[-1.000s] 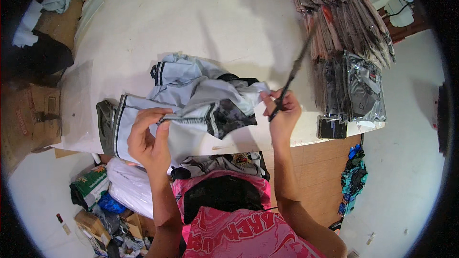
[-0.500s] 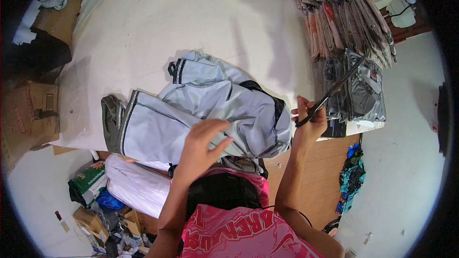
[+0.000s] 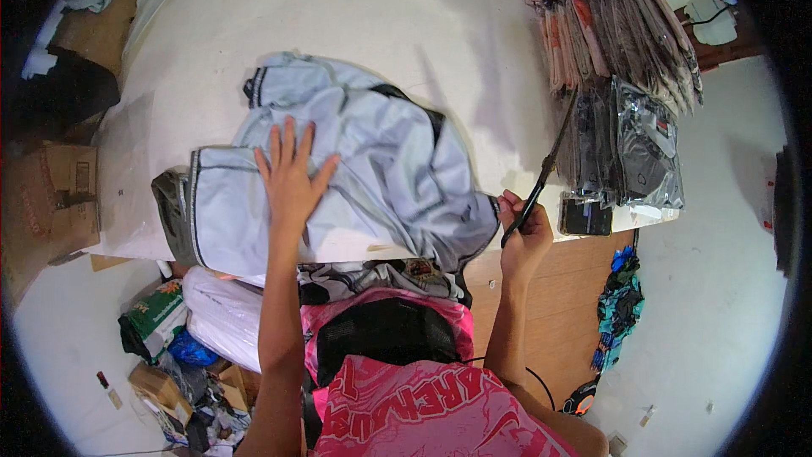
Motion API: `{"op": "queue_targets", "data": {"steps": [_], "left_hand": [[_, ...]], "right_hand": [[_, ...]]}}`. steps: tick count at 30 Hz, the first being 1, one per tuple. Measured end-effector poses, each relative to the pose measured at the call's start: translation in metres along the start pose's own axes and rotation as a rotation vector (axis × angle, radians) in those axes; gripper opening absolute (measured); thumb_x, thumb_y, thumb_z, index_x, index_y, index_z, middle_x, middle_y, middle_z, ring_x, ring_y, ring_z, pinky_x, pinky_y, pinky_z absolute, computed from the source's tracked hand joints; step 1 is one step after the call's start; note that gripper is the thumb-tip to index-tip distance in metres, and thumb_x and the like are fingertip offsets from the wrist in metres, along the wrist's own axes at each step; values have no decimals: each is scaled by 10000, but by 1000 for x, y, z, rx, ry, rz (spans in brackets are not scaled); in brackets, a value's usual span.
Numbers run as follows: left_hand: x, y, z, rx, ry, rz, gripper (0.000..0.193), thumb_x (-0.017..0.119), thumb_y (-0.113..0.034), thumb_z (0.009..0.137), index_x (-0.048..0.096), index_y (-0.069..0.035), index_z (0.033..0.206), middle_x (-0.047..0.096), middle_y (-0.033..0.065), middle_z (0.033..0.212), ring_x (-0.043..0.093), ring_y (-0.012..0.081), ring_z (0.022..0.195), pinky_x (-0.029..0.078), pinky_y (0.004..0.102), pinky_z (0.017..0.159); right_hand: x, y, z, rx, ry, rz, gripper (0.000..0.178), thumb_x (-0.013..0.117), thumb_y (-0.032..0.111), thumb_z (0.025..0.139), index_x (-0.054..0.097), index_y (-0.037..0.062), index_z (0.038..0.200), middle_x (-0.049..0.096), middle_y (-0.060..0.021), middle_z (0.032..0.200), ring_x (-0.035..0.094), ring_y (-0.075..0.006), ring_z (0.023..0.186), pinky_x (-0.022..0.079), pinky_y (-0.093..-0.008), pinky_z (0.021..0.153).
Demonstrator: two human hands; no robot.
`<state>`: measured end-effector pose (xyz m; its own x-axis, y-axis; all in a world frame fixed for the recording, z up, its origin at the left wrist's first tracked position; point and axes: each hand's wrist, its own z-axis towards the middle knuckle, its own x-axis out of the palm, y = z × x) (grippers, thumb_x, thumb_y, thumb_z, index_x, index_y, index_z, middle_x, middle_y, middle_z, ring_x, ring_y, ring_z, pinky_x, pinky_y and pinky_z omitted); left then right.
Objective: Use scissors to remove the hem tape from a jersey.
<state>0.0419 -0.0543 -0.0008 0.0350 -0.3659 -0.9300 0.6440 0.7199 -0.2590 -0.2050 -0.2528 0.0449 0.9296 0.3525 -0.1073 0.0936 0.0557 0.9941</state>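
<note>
Through the head camera I look down on a white desk that fills most of the view. A pale blue-grey garment lies rumpled across its near part, its dark seams showing, with its lower edge by the desk's front edge and an olive-grey piece sticking out at its left end. To the right I see a tall, fanned stack of plastic-wrapped garments, and just below it a clear bag with a dark garment inside.

My left hand rests flat on the garment, fingers spread wide. My right hand is curled at the garment's right tip, its fingers closed around the black handles of a pair of scissors; the thumb and index fingertips touch the cloth's dark edge. The blades point up toward the stack. Near that hand, a black phone lies by the desk's front edge.
</note>
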Motion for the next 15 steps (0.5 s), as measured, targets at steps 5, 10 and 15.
{"op": "queue_targets", "data": {"steps": [5, 10, 15], "left_hand": [[0, 24, 25, -142, -109, 93, 489, 618, -379, 814, 541, -134, 1230, 405, 123, 1376, 314, 349, 1298, 130, 581, 1055], [-30, -26, 1, -108, -195, -206, 387, 660, -270, 792, 593, -113, 1140, 486, 118, 1283, 357, 349, 1261, 153, 581, 1049], [-23, -86, -28, 106, 1, -377, 444, 722, -195, 727, 589, -126, 1145, 485, 80, 1263, 353, 311, 1263, 182, 550, 1060]], "right_hand": [[1, -5, -4, 97, 49, -35, 137, 634, -67, 779, 509, -19, 809, 653, -162, 929, 610, -144, 828, 492, -249, 753], [2, -11, -13, 165, 99, -103, 164, 687, -9, 756, 527, -16, 792, 665, -137, 881, 593, -112, 748, 459, -220, 683], [24, -22, -11, 99, 67, -20, 191, 716, 21, 743, 537, -32, 783, 662, -113, 828, 578, -92, 706, 452, -208, 656]]}}
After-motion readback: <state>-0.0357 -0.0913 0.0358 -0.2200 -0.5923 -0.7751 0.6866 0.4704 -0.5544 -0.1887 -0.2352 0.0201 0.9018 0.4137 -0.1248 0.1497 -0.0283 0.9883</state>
